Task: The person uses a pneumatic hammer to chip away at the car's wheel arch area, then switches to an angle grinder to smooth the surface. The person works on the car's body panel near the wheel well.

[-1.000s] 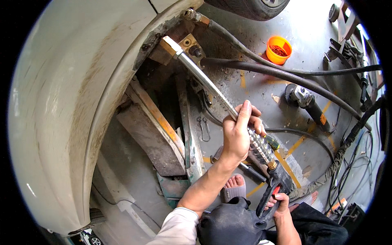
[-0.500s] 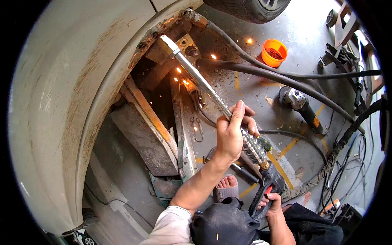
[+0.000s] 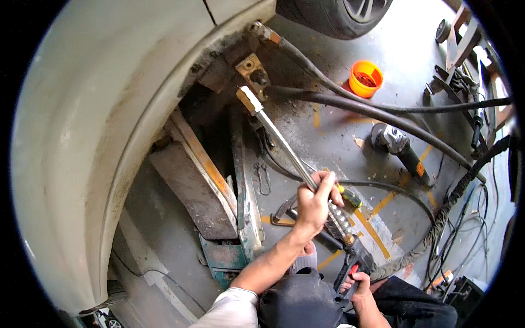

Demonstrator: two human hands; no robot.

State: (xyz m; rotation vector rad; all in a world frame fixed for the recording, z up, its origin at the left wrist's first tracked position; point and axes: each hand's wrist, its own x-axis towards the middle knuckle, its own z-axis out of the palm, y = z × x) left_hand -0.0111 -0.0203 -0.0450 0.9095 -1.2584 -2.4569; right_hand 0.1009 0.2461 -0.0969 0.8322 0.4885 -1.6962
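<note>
My left hand (image 3: pixel 317 202) is wrapped round the shaft of a long metal gun-like tool (image 3: pixel 284 145), above its knurled, coiled section. My right hand (image 3: pixel 358 287) grips its black handle (image 3: pixel 356 261), near a red trigger. The boxy bright tip (image 3: pixel 249 100) sits just below a dirty brass plate with bolts (image 3: pixel 252 70), a short way from the grimy, darkened edge of a pale car fender (image 3: pixel 205 52). A hose fitting (image 3: pixel 267 33) is at that edge. Whether the tip touches the plate I cannot tell.
A loose tire (image 3: pixel 333 19) is at the top. An orange tub (image 3: pixel 365 79), an angle grinder (image 3: pixel 404 153), a screwdriver (image 3: pixel 350 197), hoses and tangled cables lie on the floor. Metal beams (image 3: pixel 208 180) lean under the fender; a wheeled metal frame (image 3: pixel 456 41) stands at right.
The tool and my left hand have moved down, taking the tip away from the fender edge. Sparks that flew half a second ago are gone.
</note>
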